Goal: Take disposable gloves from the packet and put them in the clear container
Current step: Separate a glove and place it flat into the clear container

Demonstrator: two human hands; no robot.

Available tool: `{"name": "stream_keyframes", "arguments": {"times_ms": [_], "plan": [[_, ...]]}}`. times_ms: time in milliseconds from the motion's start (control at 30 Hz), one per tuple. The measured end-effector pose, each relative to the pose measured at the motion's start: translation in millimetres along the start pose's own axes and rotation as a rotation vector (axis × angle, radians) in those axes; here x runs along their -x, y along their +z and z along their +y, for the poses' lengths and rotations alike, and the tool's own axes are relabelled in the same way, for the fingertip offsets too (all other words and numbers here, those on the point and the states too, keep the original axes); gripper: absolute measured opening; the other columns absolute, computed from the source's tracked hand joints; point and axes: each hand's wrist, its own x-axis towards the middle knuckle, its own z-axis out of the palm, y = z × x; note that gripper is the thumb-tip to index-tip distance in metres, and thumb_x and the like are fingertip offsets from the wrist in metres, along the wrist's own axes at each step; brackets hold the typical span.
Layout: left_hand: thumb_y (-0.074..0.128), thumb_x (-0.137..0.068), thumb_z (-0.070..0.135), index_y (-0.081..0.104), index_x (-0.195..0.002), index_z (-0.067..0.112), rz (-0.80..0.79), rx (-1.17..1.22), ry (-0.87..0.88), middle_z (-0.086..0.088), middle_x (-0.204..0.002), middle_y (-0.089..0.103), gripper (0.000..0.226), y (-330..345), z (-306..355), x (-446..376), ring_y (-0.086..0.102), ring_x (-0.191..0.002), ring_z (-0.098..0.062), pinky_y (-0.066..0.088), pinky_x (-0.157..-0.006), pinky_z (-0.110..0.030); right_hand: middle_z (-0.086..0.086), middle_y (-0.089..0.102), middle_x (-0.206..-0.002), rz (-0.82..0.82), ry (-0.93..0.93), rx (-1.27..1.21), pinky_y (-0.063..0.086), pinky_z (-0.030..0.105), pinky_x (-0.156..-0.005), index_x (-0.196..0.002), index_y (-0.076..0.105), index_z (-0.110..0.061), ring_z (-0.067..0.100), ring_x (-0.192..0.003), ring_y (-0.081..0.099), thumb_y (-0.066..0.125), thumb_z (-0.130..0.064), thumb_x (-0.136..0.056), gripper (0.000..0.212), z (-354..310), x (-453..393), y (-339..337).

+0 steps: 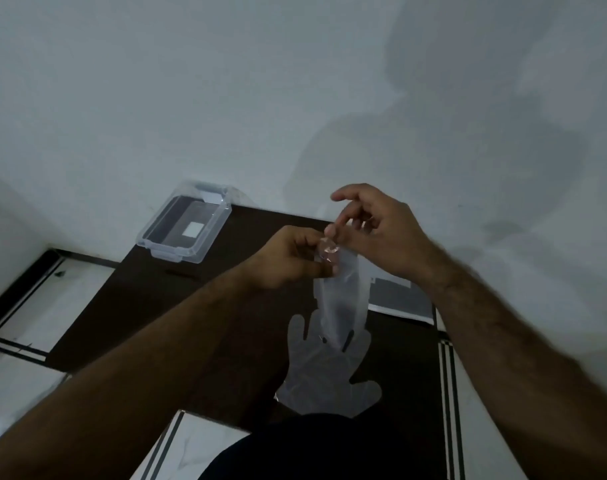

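Gloves of thin clear plastic were in two places: one glove [341, 296] hung down from the hands, and another glove [326, 379] lay flat on the dark desk [177, 306], fingers spread, near the front edge. The left hand [288, 261] was curled into a loose fist above the desk, its grip closed on the crumpled top of the hanging glove. The right hand [378, 233] came in from the right with the forearm raised; its thumb and one finger pinched the same top edge, while the other fingers were spread open upward. Both forearms were bare. The clear container [184, 230] stood open at the far left corner of the desk, well apart from the hands. A flat packet [402, 299] lay on the desk under the right wrist, partly hidden.
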Motion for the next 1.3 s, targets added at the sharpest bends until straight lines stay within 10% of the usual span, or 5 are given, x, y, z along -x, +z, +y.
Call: {"name": "stream_keyframes", "arguments": {"times_ms": [133, 300, 867, 1033, 1300], "plan": [[0.077, -0.090, -0.011, 0.079, -0.100, 0.008, 0.054, 0.044, 0.011, -0.005, -0.096, 0.080, 0.021, -26.0, 5.8, 4.3, 0.075, -0.093, -0.020, 0.058, -0.088, -0.035, 0.001, 0.080, -0.106, -0.245, 0.237, -0.350, 0.055, 0.039, -0.100, -0.132, 0.064, -0.028, 0.015, -0.103, 0.076, 0.092, -0.060, -0.069, 0.077, 16.5, -19.5, 14.1], [0.081, -0.091, -0.004, 0.080, -0.106, 0.007, 0.133, 0.043, -0.010, -0.016, -0.105, 0.080, 0.018, -74.2, -8.6, 13.4, 0.075, -0.100, -0.028, 0.058, -0.090, -0.038, 0.010, 0.079, -0.092, -0.288, 0.232, -0.322, 0.060, 0.040, -0.086, -0.110, 0.075, -0.012, 0.019, -0.084, 0.073, 0.092, -0.004, -0.077, 0.038, 15.9, -41.9, 31.3], [0.079, -0.097, 0.010, 0.077, -0.106, -0.007, 0.283, -0.015, -0.129, -0.033, -0.105, 0.073, 0.019, -356.4, -68.1, 18.6, 0.070, -0.094, -0.023, 0.059, -0.093, -0.037, -0.003, 0.080, -0.089, -0.144, 0.203, 0.218, 0.058, 0.026, -0.078, -0.091, 0.082, -0.020, 0.011, -0.084, 0.073, 0.085, -0.018, -0.088, 0.005, -64.7, -273.1, 144.4], [0.073, -0.091, -0.013, 0.077, -0.099, -0.008, 0.359, -0.095, -0.137, -0.015, -0.092, 0.080, 0.010, -442.4, -91.6, -6.2, 0.076, -0.085, -0.018, 0.063, -0.083, -0.030, -0.011, 0.072, -0.086, -0.083, 0.050, 0.463, 0.045, 0.013, -0.071, -0.095, 0.082, -0.016, 0.006, -0.079, 0.066, 0.082, -0.018, -0.090, 0.005, -85.6, -367.1, 185.6], [0.076, -0.089, -0.004, 0.076, -0.078, 0.018, 0.466, -0.274, -0.130, -0.003, -0.079, 0.080, 0.024, -517.8, -94.7, -62.4, 0.076, -0.078, -0.017, 0.064, -0.081, -0.038, -0.008, 0.072, -0.081, 0.098, -0.054, 0.604, 0.055, 0.030, -0.082, -0.086, 0.078, -0.020, 0.017, -0.082, 0.070, 0.076, -0.018, -0.085, 0.003, -89.6, -445.9, 212.3]]}}
